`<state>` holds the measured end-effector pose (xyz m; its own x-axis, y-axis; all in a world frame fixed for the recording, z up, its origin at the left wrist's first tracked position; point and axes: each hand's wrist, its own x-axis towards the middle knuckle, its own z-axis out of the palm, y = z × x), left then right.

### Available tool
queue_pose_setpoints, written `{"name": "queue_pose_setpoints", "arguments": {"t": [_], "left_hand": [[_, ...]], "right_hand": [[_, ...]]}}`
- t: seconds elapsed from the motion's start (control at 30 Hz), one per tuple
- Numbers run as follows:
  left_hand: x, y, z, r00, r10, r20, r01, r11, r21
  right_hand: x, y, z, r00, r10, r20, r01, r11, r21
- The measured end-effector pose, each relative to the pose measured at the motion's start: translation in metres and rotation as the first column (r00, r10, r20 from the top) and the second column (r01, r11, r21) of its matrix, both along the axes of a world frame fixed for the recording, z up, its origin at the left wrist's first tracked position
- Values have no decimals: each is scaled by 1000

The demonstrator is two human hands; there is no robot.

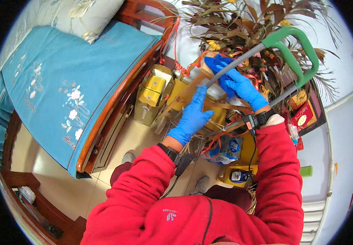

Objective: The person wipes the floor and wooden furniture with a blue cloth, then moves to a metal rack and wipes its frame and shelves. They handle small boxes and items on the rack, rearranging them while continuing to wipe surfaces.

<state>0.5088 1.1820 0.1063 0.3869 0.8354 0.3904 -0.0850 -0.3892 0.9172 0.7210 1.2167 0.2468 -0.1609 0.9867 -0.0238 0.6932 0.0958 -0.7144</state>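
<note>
Both my hands wear blue gloves. My right hand (245, 87) grips a crumpled dark blue cloth (221, 69) beside a grey metal tube (241, 59). This tube belongs to a frame with a green looped handle (312, 57), which looks like a hand cart's. My left hand (190, 118) is nearer to me, thumb spread and fingers stretched toward the tube's lower part. Its fingertips reach the tube; whether they press on it I cannot tell. Beneath my hands are light wooden slats (184, 96) and red ribbon (179, 67), partly hidden.
A wooden bench or cabinet with a blue embroidered cover (74, 73) stands at left. Beside it is an open yellow box (155, 94). Dried flowers (250, 28) fill the far side. A plastic-wrapped pack (225, 149) and a yellow crate (229, 175) stand near my legs.
</note>
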Motion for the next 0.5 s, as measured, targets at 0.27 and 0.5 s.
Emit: {"name": "queue_pose_setpoints", "arguments": {"t": [0.27, 0.5], "left_hand": [[15, -5, 2, 999, 1, -43, -3, 999, -48], [12, -1, 2, 985, 14, -171, -13, 1000, 9]], "right_hand": [[-36, 47, 16, 994, -100, -32, 97, 991, -93], [-17, 98, -7, 929, 228, 291, -338, 842, 420]]}}
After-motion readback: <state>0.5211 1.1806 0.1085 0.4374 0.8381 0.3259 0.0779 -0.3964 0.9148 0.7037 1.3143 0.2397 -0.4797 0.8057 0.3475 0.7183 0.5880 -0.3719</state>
